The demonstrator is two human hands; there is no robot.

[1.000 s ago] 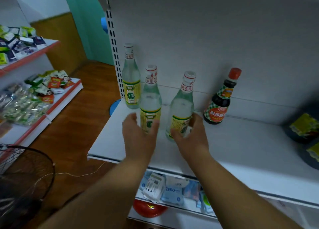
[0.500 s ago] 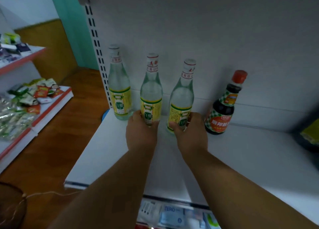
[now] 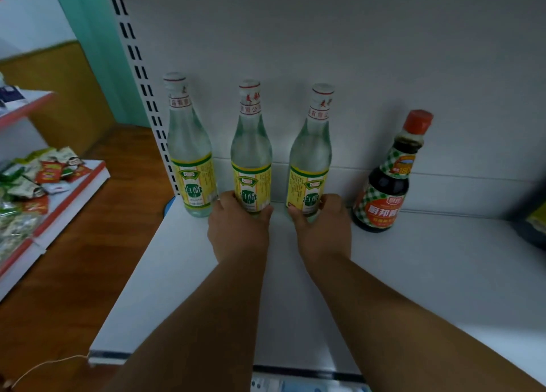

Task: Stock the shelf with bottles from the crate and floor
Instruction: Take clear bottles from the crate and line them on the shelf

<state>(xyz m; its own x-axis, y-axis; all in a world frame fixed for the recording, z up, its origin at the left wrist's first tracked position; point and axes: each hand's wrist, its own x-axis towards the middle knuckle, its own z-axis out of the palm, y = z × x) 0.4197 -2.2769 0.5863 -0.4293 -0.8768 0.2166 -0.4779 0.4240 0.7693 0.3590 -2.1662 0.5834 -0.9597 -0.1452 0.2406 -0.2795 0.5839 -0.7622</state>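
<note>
Now two clear bottles are gripped at the base, the middle bottle by the left hand, the right-hand bottle by the right hand; a third clear bottle is stood just left of the left hand, a dark sauce bottle just right of the right hand.

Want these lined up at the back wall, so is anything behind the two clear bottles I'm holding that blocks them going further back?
Nothing visible does. The middle clear glass bottle and right clear glass bottle already stand near the white back panel.

Both bare forearms extended forward, roughly parallel, hands near each other but apart. Left hand back-up, fingers curled round the base of the middle clear glass bottle with yellow label. Right hand likewise grips the right-hand clear glass bottle with yellow label, thumb on its left side.
</note>
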